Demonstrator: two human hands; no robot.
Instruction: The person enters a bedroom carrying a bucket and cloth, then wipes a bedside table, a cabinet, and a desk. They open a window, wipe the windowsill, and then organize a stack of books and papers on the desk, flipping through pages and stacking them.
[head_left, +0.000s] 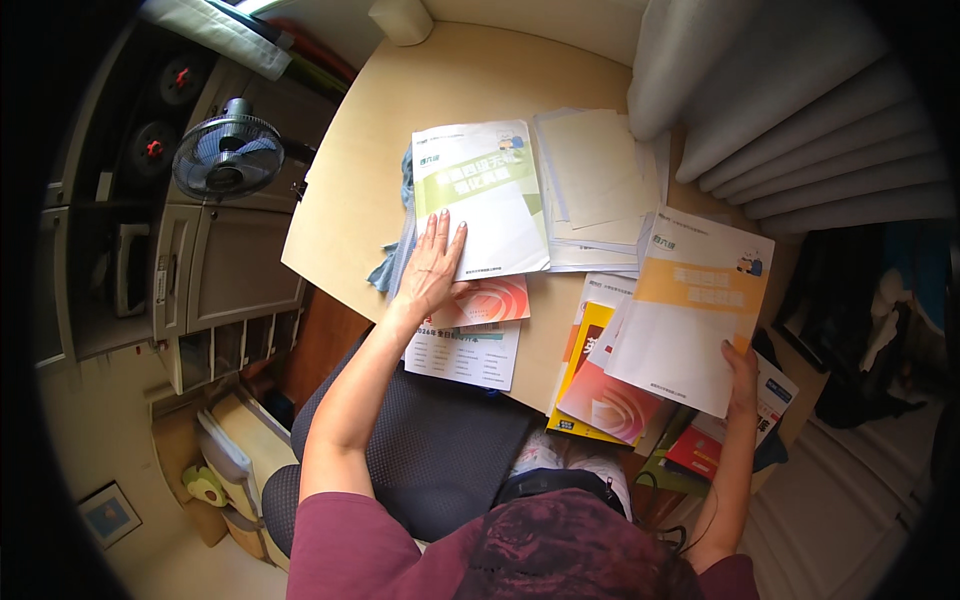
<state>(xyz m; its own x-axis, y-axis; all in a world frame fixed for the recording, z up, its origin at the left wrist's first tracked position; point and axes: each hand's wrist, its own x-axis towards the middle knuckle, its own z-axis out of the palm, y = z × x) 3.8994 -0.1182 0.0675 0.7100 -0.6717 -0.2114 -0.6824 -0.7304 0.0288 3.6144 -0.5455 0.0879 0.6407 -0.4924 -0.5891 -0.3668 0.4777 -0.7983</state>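
My left hand (433, 274) lies on the lower left of a white booklet with a green band (487, 195), fingers spread over its cover. Under that booklet, a red-and-white booklet (499, 300) and a sheet printed with columns of text (465, 360) stick out toward me. At the right, my right hand (741, 379) grips the lower right edge of a white booklet with an orange band (686, 322), thumb on top and the other fingers hidden. That booklet overlaps a pink-red booklet (611, 401) and a yellow book (562, 412).
Loose papers (596, 169) lie in a stack on the wooden table (375, 157). A blue cloth (382, 270) shows beside the left booklets. More red books (694, 450) sit at the right edge. A grey curtain (750, 112), black chair (420, 442) and fan (229, 154) stand around.
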